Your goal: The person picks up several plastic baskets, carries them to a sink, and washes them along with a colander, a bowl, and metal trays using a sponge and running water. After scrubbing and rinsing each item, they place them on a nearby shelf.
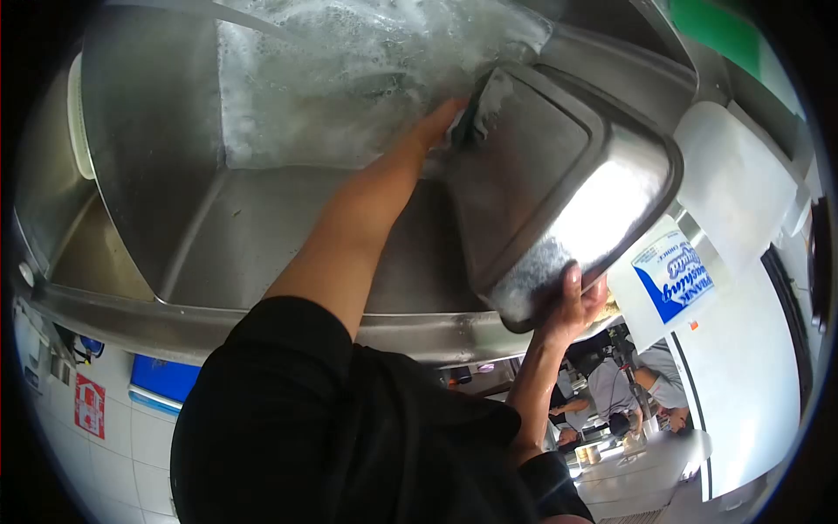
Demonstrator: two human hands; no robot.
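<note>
A deep rectangular stainless steel pan (532,148) is tilted over the sink, its underside facing me. My right hand (572,310) grips it at the near rim and side wall, thumb on the outside and fingers partly hidden. My left hand (443,122) reaches across to the pan's far left edge. It is closed on a dark green scouring pad (471,122) pressed against the metal, and most of its fingers are hidden. White suds show on parts of the pan. Beyond it, foamy water (332,87) lies in the steel sink (288,227).
To the right stand a white container with a blue washing label (672,275) and a pale translucent container (733,166). The sink's front edge (410,336) runs before my body. Several people (615,389) are in the background at lower right. A blue box (157,380) is at lower left.
</note>
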